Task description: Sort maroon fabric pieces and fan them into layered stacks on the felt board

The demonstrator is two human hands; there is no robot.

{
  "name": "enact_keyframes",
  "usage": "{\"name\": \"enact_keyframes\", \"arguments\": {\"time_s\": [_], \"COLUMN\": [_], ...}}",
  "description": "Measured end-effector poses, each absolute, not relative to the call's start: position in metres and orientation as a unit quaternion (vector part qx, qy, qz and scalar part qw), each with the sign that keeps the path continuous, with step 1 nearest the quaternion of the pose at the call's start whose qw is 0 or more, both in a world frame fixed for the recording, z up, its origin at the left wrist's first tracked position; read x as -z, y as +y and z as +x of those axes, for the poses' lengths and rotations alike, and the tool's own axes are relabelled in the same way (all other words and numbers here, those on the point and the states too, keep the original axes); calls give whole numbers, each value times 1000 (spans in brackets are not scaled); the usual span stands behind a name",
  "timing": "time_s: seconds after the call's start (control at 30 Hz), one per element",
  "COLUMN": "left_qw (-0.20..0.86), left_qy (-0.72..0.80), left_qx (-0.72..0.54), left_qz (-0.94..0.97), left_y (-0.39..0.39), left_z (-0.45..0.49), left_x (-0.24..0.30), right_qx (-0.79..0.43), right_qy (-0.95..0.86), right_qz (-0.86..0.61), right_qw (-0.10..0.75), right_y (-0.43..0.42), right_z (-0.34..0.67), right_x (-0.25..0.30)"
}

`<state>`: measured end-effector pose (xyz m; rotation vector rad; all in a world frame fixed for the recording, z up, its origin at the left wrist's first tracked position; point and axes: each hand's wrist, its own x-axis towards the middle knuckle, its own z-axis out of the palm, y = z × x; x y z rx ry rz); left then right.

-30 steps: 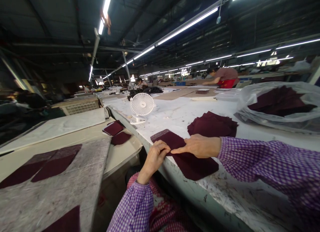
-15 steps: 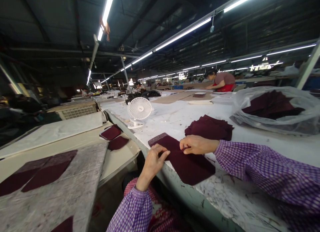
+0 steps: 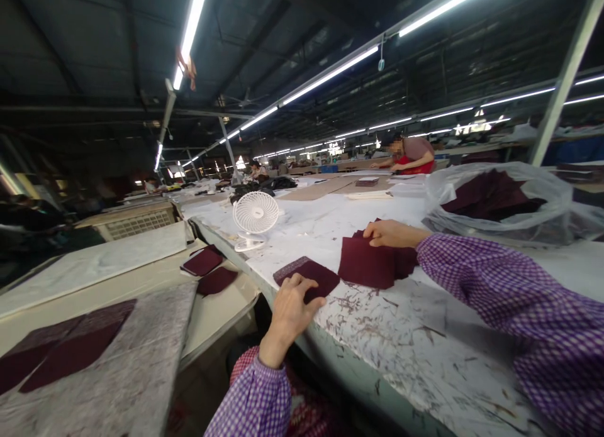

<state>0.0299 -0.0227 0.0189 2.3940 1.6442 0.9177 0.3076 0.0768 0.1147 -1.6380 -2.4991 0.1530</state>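
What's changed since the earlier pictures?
The nearest cloth has left its spot; the right hand moved right and farther off, now pinching a maroon piece at the pile. The left hand stays at the grey-edged piece; fan and bag stayed put.

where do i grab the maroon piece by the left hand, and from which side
Probably pinch the maroon piece at its right corner, coming in from the right: it lies flat, that corner is uncovered, and the left hand covers part of its near edge.

Fabric workshop: long white worktable [image 3: 387, 324], maroon cloth pieces [image 3: 365, 264], overhead tube lights [image 3: 330, 76].
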Motion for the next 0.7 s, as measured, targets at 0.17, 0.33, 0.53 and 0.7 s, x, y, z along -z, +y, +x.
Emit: {"name": "enact_keyframes", "arguments": {"time_s": [0.17, 0.33, 0.53, 0.7], "left_qw": [-47, 115, 235, 316], "left_qy": [560, 578, 571, 528], "left_qx": [-241, -395, -487, -577], "left_qz": [791, 705, 618, 537], "left_y": [-25, -9, 6, 8], "left_z": [53, 45, 26, 26], "left_x": [-28, -22, -16, -14], "right_qx": [45, 93, 18, 2], "right_qy": [-773, -794, -923, -958], "right_qz": [-623, -581, -345, -275], "right_qw": [111, 155, 169, 85], "right_y": [95, 83, 54, 57], "right_z": [336, 315, 250, 204], "right_x": [-104, -102, -98, -74]}}
